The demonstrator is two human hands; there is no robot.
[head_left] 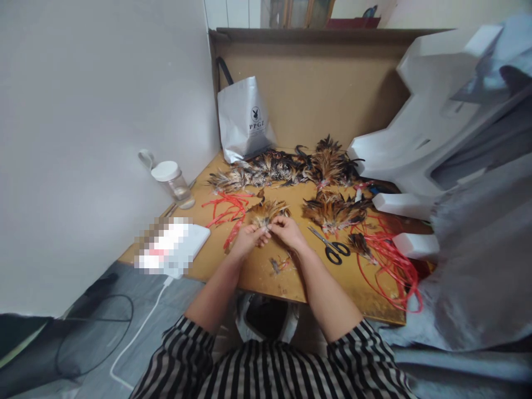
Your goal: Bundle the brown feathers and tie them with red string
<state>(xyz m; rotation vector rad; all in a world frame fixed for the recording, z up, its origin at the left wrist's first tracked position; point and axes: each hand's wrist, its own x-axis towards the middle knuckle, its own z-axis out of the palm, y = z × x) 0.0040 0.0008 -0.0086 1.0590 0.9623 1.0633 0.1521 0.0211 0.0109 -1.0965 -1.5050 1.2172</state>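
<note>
A small fan of brown feathers (268, 210) stands up between my hands near the middle of the wooden table. My left hand (251, 237) is closed around its base from the left. From the right, my right hand (285, 230) pinches the same base, its fingertips almost touching the left ones. Black-handled scissors (332, 247) lie to the right of my right hand. Red strips (228, 209) are spread to the left of the feathers. Small scraps (280, 265) lie on the table just below my hands.
Feather piles (270, 168) line the back, with another bunch (334, 210) at right. Red cord (393, 263) loops at the right edge. A silver bag (245, 119), a lidded jar (177, 185) and a white device (199, 239) stand or lie at left.
</note>
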